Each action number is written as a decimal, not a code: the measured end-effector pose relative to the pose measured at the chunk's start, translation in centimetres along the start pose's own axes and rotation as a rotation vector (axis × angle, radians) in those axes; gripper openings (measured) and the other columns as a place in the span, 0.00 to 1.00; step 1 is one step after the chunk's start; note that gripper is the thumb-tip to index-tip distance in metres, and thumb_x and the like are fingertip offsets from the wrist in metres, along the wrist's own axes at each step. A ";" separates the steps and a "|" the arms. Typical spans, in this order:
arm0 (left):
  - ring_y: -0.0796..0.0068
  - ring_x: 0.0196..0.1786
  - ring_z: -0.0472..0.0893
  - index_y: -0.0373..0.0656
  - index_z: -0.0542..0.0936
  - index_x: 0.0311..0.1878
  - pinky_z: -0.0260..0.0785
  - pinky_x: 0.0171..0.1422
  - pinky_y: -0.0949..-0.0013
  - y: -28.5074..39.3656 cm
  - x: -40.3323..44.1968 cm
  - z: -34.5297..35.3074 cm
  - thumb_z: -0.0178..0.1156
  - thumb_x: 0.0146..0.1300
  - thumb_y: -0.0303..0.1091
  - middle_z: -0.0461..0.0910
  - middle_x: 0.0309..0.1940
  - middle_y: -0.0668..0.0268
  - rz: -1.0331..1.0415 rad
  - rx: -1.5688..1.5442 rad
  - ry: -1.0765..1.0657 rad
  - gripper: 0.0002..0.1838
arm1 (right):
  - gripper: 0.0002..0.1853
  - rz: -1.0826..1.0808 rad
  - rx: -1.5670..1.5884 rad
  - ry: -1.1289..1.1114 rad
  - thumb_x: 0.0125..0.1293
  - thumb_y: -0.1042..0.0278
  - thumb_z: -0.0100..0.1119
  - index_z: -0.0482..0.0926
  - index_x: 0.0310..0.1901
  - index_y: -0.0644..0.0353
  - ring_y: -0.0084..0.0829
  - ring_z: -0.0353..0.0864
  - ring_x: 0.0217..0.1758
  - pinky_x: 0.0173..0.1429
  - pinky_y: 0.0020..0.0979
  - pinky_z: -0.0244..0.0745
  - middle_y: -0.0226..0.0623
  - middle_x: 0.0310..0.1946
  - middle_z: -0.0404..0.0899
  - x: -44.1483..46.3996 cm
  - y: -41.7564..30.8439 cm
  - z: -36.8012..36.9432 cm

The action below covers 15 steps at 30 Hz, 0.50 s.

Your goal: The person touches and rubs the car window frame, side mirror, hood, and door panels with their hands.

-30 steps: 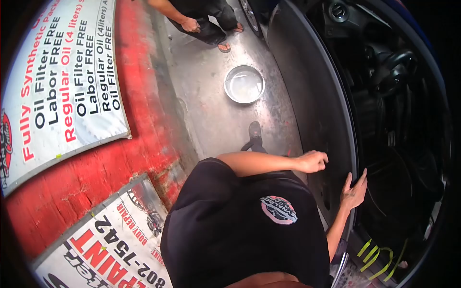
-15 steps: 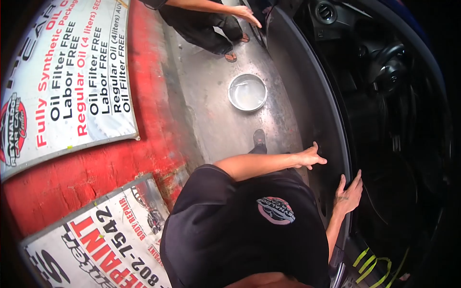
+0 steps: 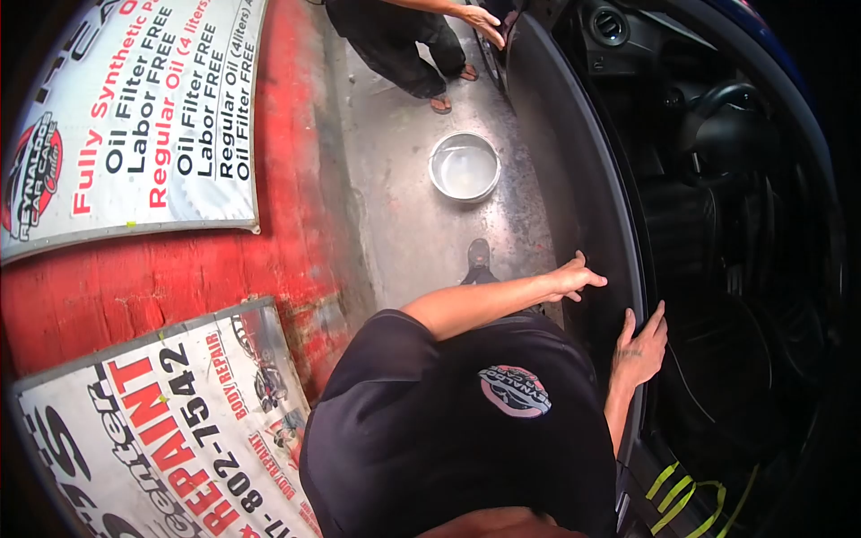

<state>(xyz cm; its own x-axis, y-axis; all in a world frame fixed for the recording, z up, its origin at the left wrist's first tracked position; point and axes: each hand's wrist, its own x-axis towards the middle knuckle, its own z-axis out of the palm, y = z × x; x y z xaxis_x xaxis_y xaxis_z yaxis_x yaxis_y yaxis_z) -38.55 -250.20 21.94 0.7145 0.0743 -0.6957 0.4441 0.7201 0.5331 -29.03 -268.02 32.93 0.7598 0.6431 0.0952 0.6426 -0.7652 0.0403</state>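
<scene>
My left hand (image 3: 574,280) is at the inner face of the long black car door panel (image 3: 574,170), thumb and fingers apart, holding nothing; whether the fingertips press on the panel I cannot tell. Lower right, my right hand (image 3: 640,348) lies against the panel's top edge beside the car opening, its fingers spread and pointing up in the view. Past the edge are the dark car seats (image 3: 708,359) and a steering wheel (image 3: 731,112).
Another person's hand (image 3: 484,22) is near the panel's far end, above sandalled feet (image 3: 440,104). A round metal basin (image 3: 464,168) sits on the concrete floor (image 3: 395,179). Printed signs (image 3: 170,125) hang on the red wall (image 3: 161,278). Yellow-green straps (image 3: 682,502) lie lower right.
The view has shifted slightly, so the signs, basin and other person appear moved. My hands keep nearly the same pose at the panel, a little higher in the view.
</scene>
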 end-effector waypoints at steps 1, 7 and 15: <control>0.27 0.82 0.53 0.30 0.20 0.80 0.59 0.80 0.34 -0.2 -0.1 0.1 0.67 0.71 0.42 0.45 0.80 0.26 0.010 -0.006 0.008 0.64 | 0.36 -0.003 0.004 0.004 0.76 0.38 0.56 0.68 0.77 0.51 0.48 0.83 0.60 0.60 0.45 0.81 0.46 0.63 0.80 0.0 0.0 0.0; 0.26 0.82 0.52 0.33 0.20 0.81 0.58 0.80 0.33 -1.2 -0.4 0.6 0.67 0.72 0.45 0.46 0.80 0.27 0.051 -0.020 0.038 0.65 | 0.36 -0.013 0.015 0.006 0.76 0.39 0.55 0.68 0.77 0.52 0.48 0.83 0.60 0.60 0.45 0.81 0.47 0.64 0.79 -0.3 0.3 -0.2; 0.26 0.80 0.56 0.34 0.21 0.81 0.64 0.77 0.34 -2.4 -1.0 2.5 0.62 0.76 0.51 0.49 0.80 0.27 0.125 -0.005 0.098 0.62 | 0.36 -0.070 0.037 0.023 0.77 0.42 0.56 0.67 0.77 0.56 0.50 0.82 0.60 0.61 0.46 0.80 0.50 0.63 0.79 -0.6 0.7 -0.6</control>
<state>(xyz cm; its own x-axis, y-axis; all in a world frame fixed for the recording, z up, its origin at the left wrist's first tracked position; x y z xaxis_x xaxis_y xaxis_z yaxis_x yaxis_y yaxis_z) -39.03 -253.73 22.53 0.7075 0.2307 -0.6680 0.3519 0.7047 0.6161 -29.09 -268.96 33.54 0.7110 0.6935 0.1161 0.6973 -0.7167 0.0111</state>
